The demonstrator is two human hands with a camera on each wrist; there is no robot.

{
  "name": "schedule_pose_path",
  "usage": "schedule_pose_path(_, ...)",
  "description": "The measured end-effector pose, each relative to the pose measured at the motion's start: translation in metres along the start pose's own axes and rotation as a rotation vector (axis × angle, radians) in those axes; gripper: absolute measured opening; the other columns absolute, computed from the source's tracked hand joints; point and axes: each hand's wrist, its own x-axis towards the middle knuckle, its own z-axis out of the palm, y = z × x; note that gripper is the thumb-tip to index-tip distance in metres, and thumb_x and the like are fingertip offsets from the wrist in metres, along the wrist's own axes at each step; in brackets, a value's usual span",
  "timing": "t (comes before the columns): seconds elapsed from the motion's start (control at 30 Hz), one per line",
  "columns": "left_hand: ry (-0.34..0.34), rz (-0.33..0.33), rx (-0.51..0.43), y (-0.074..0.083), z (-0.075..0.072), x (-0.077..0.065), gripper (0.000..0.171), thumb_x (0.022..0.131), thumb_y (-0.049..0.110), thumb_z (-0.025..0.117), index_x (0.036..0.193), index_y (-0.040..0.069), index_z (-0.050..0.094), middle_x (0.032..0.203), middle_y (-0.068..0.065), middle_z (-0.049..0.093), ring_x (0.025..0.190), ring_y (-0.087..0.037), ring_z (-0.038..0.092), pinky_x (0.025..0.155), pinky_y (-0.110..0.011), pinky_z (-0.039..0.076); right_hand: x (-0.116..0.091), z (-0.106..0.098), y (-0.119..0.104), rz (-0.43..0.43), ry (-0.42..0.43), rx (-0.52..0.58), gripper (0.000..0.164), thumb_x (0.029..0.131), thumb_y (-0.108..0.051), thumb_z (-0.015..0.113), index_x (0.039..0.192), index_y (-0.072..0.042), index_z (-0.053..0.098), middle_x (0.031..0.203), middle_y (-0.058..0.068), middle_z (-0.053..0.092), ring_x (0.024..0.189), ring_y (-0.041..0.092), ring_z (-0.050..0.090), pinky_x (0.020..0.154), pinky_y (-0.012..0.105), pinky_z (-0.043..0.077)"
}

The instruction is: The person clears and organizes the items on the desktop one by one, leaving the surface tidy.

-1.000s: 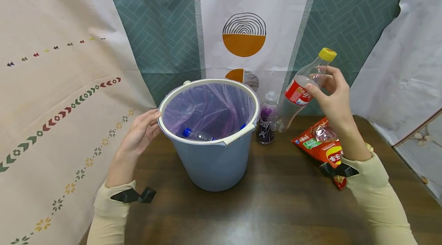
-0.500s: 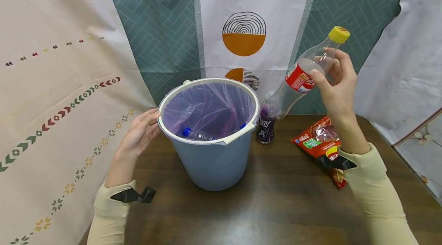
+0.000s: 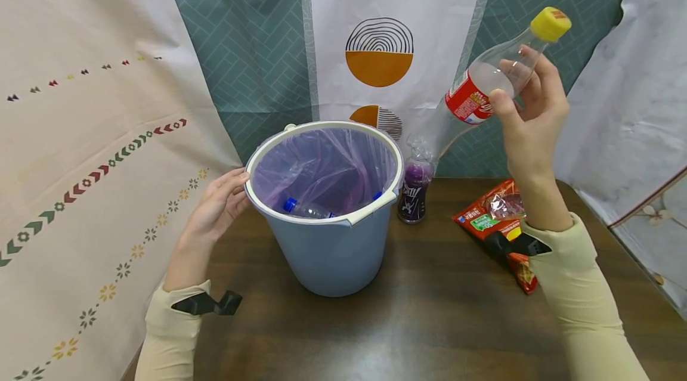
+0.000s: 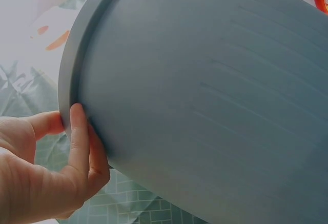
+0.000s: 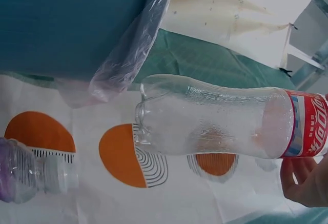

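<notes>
My right hand (image 3: 537,112) grips a clear plastic soda bottle (image 3: 469,98) by its upper part, thumb against the red label. The yellow cap points up and to the right, and the bottle's base tilts down toward the bin. My left hand (image 3: 217,205) pinches the rim of a blue-grey trash bin (image 3: 333,256), as the left wrist view also shows with fingers (image 4: 77,142) at the rim. A purple bag lines the bin, and a blue-capped clear bottle (image 3: 308,209) lies inside. Behind the held bottle's base stands a small dark-labelled bottle (image 3: 412,196) with a purple upper part.
A red chip bag (image 3: 485,214) lies at the right of the brown table (image 3: 418,321), with a small clear wrapper (image 3: 506,206) on it. Patterned cloths (image 3: 252,41) hang behind and at both sides.
My right hand has lifted the soda bottle up and to the right, and the bottle leans over more. The left hand has stayed at the bin's rim.
</notes>
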Motion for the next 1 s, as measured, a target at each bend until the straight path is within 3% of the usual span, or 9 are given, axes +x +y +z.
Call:
schedule_pose_path(0.33,0.0,-0.004,-0.009,-0.001,-0.001,0.001,0.017,0.101,0.006,0.045,0.113,0.002,0.057,0.093,-0.002,0.069,0.081,-0.008,0.068,0.071,-0.016,0.057,-0.002,0.019,-0.009,-0.035,0.044,0.035,0.077,0.065,-0.038,0.089,0.123,0.0,0.057,0.112,0.016,0.064,0.108,0.031,0.059,0.086,0.028,0.058)
schedule_pose_path(0.47,0.0,-0.002,-0.016,-0.001,-0.001,0.001,0.017,0.101,0.006,0.045,0.112,0.001,0.057,0.092,-0.002,0.069,0.08,-0.008,0.068,0.07,-0.016,0.057,-0.003,0.025,-0.004,-0.051,0.016,0.059,0.076,0.065,-0.04,0.089,0.12,-0.001,0.054,0.114,0.015,0.063,0.113,0.032,0.058,0.092,0.032,0.057)
schedule_pose_path(0.8,0.003,-0.002,-0.015,-0.002,-0.002,0.002,0.018,0.101,0.006,0.043,0.111,0.002,0.058,0.092,-0.002,0.069,0.081,-0.008,0.068,0.07,-0.016,0.057,-0.023,0.041,0.012,0.03,-0.22,0.028,0.065,0.075,-0.038,0.082,0.122,-0.004,0.052,0.113,0.009,0.066,0.103,0.024,0.064,0.086,0.026,0.058)
schedule_pose_path(1.0,0.005,0.004,-0.023,-0.002,-0.001,0.002,0.018,0.101,0.005,0.043,0.108,0.003,0.059,0.09,-0.001,0.069,0.08,-0.008,0.069,0.07,-0.016,0.058,-0.035,0.048,0.019,0.083,-0.363,-0.064,0.058,0.08,-0.035,0.078,0.126,-0.008,0.053,0.115,0.003,0.066,0.101,0.019,0.064,0.082,0.021,0.058)
